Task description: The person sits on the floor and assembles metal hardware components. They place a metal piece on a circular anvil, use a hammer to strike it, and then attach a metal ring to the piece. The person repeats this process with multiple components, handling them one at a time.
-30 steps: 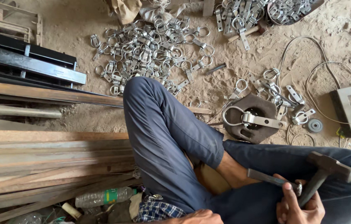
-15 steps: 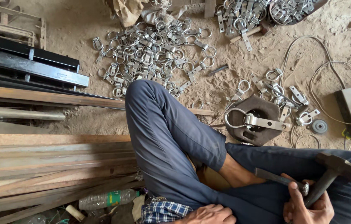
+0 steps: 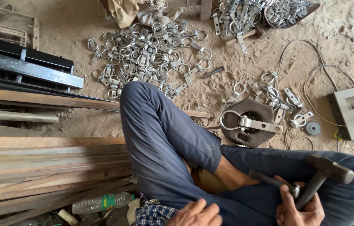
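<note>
Head view: big pile of ring clamps [image 3: 147, 54] lies far on the sandy floor [image 3: 80, 25], more in a far-right heap [image 3: 269, 12], likely finished ones. One clamp [image 3: 248, 123] sits on the dark block [image 3: 244, 125] right of the knee, probably the piece in work. Right hand [image 3: 298, 207], near right, grips hammer [image 3: 323, 175] and a rod [image 3: 273, 182]. Left hand [image 3: 195, 213] rests loosely curled on the leg, holding nothing.

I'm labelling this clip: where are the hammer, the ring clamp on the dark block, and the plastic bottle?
hammer [image 3: 326, 168], head view, on its dark head.
ring clamp [image 3: 244, 122], head view, where ring meets strap.
plastic bottle [image 3: 99, 204], head view, mid-body.
</note>
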